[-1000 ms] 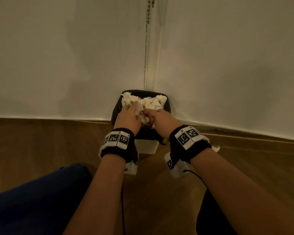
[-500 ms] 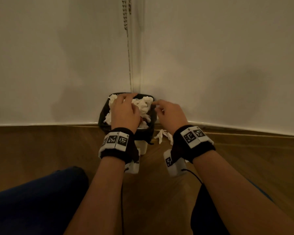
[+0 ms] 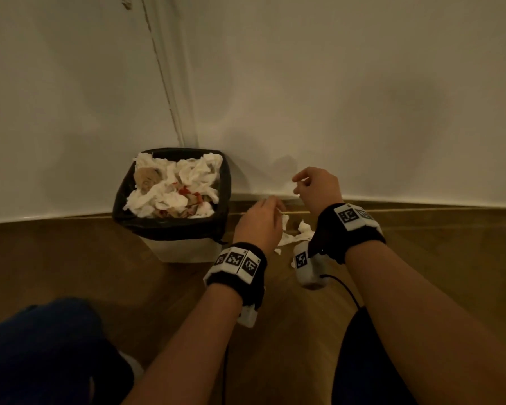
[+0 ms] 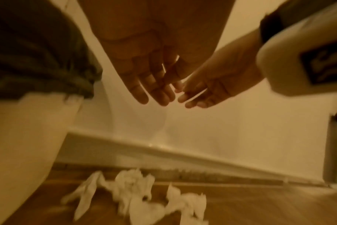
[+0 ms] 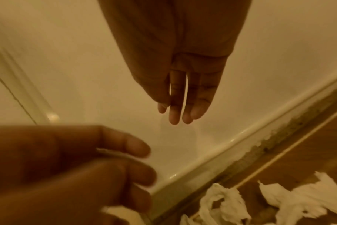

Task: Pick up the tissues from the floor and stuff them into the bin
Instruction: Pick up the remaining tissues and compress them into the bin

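Beside the bin (image 3: pixel 170 229), empty hands (image 3: pixel 256 222) hover over tissues (image 3: pixel 292 236).

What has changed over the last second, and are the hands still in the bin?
No. Both hands have left the bin: a second ago they were pressing tissues into it; now the left hand and right hand hover, open and empty, over the loose tissues on the floor to its right. The bin stayed put, still heaped to the rim with tissues.
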Tool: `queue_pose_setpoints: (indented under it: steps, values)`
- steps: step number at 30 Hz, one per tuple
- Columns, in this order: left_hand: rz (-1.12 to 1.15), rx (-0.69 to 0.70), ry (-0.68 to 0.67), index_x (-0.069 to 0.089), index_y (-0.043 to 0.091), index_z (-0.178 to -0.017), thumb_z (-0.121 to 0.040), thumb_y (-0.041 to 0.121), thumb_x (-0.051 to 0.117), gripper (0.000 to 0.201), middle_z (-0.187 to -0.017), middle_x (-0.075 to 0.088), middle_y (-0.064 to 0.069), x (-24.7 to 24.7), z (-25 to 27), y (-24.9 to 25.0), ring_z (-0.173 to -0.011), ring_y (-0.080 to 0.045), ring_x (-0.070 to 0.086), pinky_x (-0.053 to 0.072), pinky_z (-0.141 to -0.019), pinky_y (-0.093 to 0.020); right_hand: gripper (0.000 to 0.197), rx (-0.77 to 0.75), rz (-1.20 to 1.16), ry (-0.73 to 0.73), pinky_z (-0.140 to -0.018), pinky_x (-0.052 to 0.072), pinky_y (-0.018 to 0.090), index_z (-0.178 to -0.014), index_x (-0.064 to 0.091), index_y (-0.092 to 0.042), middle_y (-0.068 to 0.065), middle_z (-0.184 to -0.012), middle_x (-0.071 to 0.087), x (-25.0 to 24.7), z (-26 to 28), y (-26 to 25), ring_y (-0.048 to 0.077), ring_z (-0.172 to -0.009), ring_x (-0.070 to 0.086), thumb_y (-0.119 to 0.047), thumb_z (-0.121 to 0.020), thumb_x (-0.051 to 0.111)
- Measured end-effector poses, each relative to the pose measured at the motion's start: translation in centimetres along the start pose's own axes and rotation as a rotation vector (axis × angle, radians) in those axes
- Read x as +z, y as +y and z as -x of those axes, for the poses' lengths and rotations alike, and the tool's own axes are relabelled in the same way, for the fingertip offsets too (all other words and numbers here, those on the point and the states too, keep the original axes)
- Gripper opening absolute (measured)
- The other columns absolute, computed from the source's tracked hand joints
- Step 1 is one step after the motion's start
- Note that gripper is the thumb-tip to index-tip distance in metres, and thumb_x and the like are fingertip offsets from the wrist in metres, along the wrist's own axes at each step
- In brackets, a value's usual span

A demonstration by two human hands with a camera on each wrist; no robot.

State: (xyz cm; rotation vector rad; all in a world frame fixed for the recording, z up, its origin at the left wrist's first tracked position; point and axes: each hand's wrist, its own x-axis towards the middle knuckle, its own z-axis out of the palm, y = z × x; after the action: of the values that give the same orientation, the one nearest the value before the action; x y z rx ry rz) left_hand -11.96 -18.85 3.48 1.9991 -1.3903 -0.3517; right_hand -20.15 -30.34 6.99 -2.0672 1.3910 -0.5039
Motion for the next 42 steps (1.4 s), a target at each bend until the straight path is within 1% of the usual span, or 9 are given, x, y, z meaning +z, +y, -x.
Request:
queue_pose_setpoints:
  steps: [8,16,22,28,32,35,37,39,42]
  values:
    - [-0.206,-0.358,-0.329,0.044,0.013,-0.130,-0.093,0.014,0.039,0.038,-0.136,0.045,-0.013,7.3,-2.3,-6.9,-0.123,-0.031,0.045,0.041,-0.100,-0.041,0.028,-0.038,0.375,-0.457,-0.095,0.044,0.031,-0.115,0.066,-0.011,0.011,-0.123,0.061,2.8,-1.3,3.4,0.026,-0.113,0.056,-0.011,-0.093,0.048]
    - [-0.431,-0.320,-0.423,0.016,0.023,-0.148,-0.090,0.018,0.049,0.067,-0.155,-0.006,-0.012,10.8,-4.5,-12.3,-0.143,-0.034,0.002,0.014,-0.117,-0.044,0.045,0.135,0.583,-0.767,-0.107,0.036,0.045,-0.134,0.049,-0.012,0.015,-0.140,0.044,8.5,-3.0,9.2,0.035,-0.128,0.043,-0.034,-0.095,0.047]
    - [-0.414,-0.307,-0.441,0.013,0.020,-0.149,-0.090,0.018,0.045,0.067,-0.154,0.013,-0.009,11.7,-4.8,-13.6,-0.139,-0.031,0.018,0.021,-0.115,-0.044,0.053,0.109,0.660,-0.772,-0.109,0.032,0.049,-0.143,0.034,-0.017,0.014,-0.146,0.036,12.1,-4.1,11.7,0.034,-0.132,0.036,-0.032,-0.094,0.046]
    - [-0.251,-0.367,-0.267,0.036,0.011,-0.140,-0.095,0.021,0.040,0.046,-0.145,0.032,-0.010,10.8,-4.1,-12.9,-0.132,-0.028,0.033,0.030,-0.109,-0.038,0.065,0.197,0.576,-0.758,-0.106,0.037,0.044,-0.142,0.037,-0.015,0.011,-0.141,0.044,11.3,-4.1,11.4,0.033,-0.128,0.043,-0.036,-0.086,0.063]
    - [-0.056,-0.416,-0.259,0.066,0.010,-0.100,-0.092,0.038,0.051,0.032,-0.105,0.061,-0.011,9.7,-3.6,-11.4,-0.102,-0.028,0.057,0.046,-0.087,-0.032,0.033,0.176,0.451,-0.544,-0.094,0.048,0.031,-0.115,0.064,-0.009,0.009,-0.119,0.062,9.0,-4.4,10.4,0.025,-0.109,0.058,-0.023,-0.085,0.065]
    - [0.116,-0.572,-0.171,0.048,0.016,-0.061,-0.088,0.032,0.059,0.033,-0.067,0.049,-0.002,9.1,-2.9,-10.7,-0.078,-0.025,0.054,0.040,-0.070,-0.026,0.031,0.156,0.328,-0.423,-0.091,0.047,0.031,-0.116,0.063,-0.011,0.010,-0.119,0.061,6.7,-4.0,9.1,0.025,-0.109,0.058,-0.021,-0.086,0.064]
    - [0.149,-0.610,-0.147,0.046,0.013,-0.068,-0.089,0.025,0.056,0.026,-0.072,0.048,-0.005,8.7,-2.2,-10.0,-0.082,-0.027,0.054,0.038,-0.070,-0.028,0.036,0.138,0.305,-0.362,-0.084,0.046,0.033,-0.119,0.059,-0.007,0.012,-0.119,0.060,5.2,-3.6,8.4,0.029,-0.110,0.056,-0.024,-0.087,0.063]
    - [0.185,-0.647,-0.156,0.054,0.011,-0.101,-0.092,0.022,0.052,0.014,-0.103,0.057,-0.012,8.2,-1.6,-9.2,-0.103,-0.031,0.055,0.041,-0.081,-0.032,0.033,0.160,0.224,-0.311,-0.075,0.043,0.030,-0.114,0.059,-0.004,0.015,-0.113,0.061,3.8,-3.3,8.2,0.031,-0.106,0.058,-0.020,-0.086,0.064]
    - [0.158,-0.638,-0.214,0.049,0.010,-0.131,-0.098,0.015,0.039,0.035,-0.135,0.048,-0.016,7.1,-0.9,-8.3,-0.121,-0.033,0.047,0.039,-0.098,-0.035,0.025,0.213,0.084,-0.257,-0.081,0.050,0.036,-0.108,0.063,0.000,0.019,-0.107,0.065,2.1,-2.7,7.8,0.033,-0.099,0.063,-0.015,-0.089,0.058]
